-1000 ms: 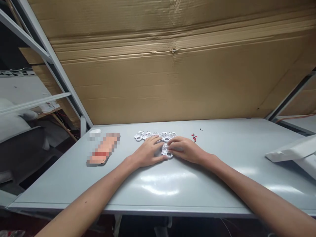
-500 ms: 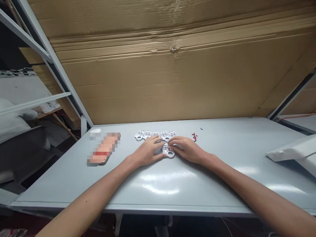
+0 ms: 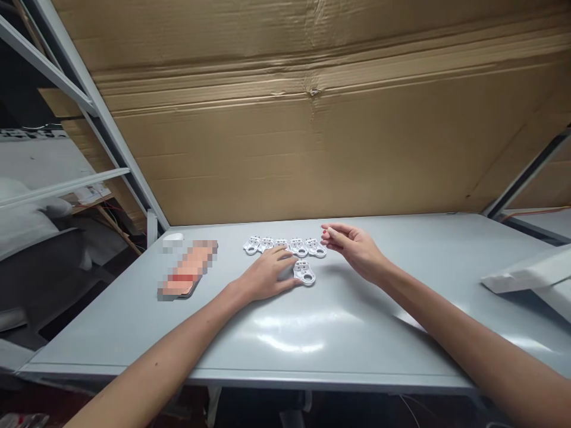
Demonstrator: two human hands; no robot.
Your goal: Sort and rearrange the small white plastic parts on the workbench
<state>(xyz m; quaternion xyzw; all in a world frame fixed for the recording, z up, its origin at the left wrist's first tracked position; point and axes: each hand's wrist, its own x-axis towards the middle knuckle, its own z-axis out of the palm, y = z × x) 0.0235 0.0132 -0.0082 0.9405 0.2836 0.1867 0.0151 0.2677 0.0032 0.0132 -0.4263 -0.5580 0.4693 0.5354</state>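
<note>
My left hand (image 3: 267, 274) lies flat on the grey table, holding nothing, its fingertips on or just beside a row of several white perforated plastic plates (image 3: 285, 245). Its lowest fingertip nearly reaches a single white plate (image 3: 304, 273) lying nearer to me than the row. My right hand (image 3: 352, 246) hangs raised above the far right end of the row, its fingertips pinched together. A tiny red speck (image 3: 324, 232) shows at those fingertips. The small red pieces seen earlier are hidden behind this hand.
The grey table (image 3: 357, 333) has a pixelated flat object (image 3: 187, 270) and a small white object (image 3: 173, 238) at its far left. White packing material (image 3: 526, 276) stands at the right. A large cardboard sheet (image 3: 285, 148) and a metal frame (image 3: 89, 101) rise behind.
My right hand has left the single plate and risen toward the far right. The end plate of the row sits slightly further right. My left hand has barely moved.
</note>
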